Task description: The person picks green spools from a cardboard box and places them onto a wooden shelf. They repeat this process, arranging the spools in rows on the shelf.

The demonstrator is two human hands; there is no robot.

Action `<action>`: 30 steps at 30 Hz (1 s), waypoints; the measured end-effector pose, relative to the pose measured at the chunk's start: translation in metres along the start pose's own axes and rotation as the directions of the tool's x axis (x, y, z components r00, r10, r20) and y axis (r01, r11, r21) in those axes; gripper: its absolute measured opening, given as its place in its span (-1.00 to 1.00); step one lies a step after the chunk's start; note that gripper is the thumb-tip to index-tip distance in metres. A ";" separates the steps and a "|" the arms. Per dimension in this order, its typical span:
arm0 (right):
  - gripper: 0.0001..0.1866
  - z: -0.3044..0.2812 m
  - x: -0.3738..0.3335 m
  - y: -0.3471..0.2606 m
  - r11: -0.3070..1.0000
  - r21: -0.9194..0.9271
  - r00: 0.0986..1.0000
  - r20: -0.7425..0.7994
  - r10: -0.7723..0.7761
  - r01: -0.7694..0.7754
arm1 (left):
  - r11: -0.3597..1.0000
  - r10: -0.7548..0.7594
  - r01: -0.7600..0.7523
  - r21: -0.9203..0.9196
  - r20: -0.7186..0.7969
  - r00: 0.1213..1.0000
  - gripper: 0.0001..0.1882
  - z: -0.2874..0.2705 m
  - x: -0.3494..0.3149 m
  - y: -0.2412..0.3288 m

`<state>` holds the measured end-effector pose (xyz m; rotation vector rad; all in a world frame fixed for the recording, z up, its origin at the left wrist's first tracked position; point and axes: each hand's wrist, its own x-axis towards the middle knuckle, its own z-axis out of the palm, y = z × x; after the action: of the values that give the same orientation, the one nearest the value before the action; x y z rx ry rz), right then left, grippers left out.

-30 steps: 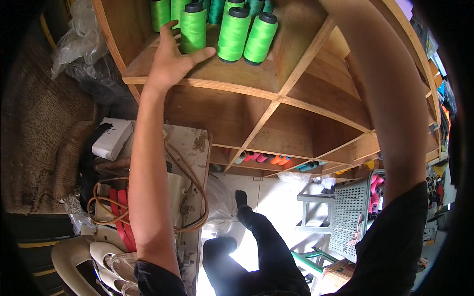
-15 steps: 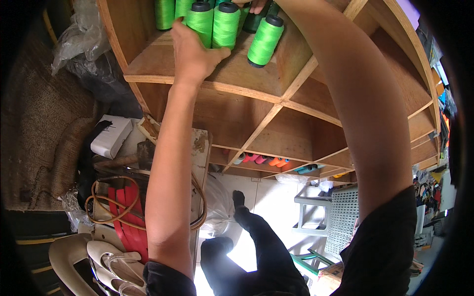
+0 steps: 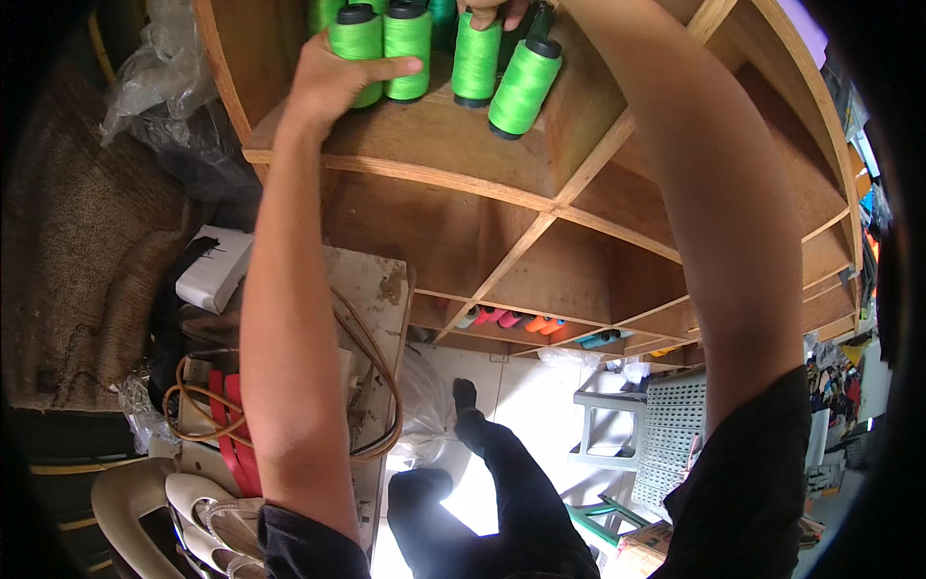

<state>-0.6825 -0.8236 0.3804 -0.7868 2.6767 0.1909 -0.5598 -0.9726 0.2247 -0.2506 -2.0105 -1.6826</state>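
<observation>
Bright green thread spools with black ends stand in the top compartment of a wooden shelf [image 3: 453,145]. My left hand [image 3: 323,82] is closed around two of them, the left spool [image 3: 356,43] and the one beside it [image 3: 408,48]. Its thumb lies across their fronts; the other fingers are hidden behind. My right hand [image 3: 492,12], cut off by the upper edge, grips the top of another green thread spool [image 3: 476,60]. Just right of that, a further green spool [image 3: 526,89] leans to one side. Darker green spools are partly visible behind.
Lower compartments hold pink, orange and teal spools [image 3: 598,338]. At left stands a worn table [image 3: 381,280] with a brown cable, red straps and a white box [image 3: 214,270]. Beige sandals [image 3: 207,521] lie below. A grey plastic chair [image 3: 666,425] stands on the floor at right.
My left hand has shifted left, and the two spools it holds have moved with it. A gap has opened to their right, where my right hand now holds a green spool.
</observation>
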 end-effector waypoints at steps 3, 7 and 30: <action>-0.74 0.002 0.007 -0.002 0.994 0.090 0.991 0.108 -0.075 0.066 | 0.999 -0.036 0.033 0.042 0.072 0.997 -0.39 -0.009 -0.003 0.002; -0.74 0.011 0.001 -0.009 0.957 0.228 0.981 0.033 -0.189 0.177 | 0.997 -0.004 -0.005 0.073 0.118 0.993 -0.38 -0.012 -0.003 -0.006; -0.60 0.032 -0.054 -0.051 0.963 0.060 0.943 -0.227 -0.244 0.264 | 0.966 -0.025 0.053 -0.253 0.114 0.993 -0.03 -0.016 -0.007 -0.005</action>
<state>-0.6032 -0.8322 0.3687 -1.1740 2.7240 -0.0856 -0.5517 -0.9874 0.2190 -0.4039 -1.8818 -1.9946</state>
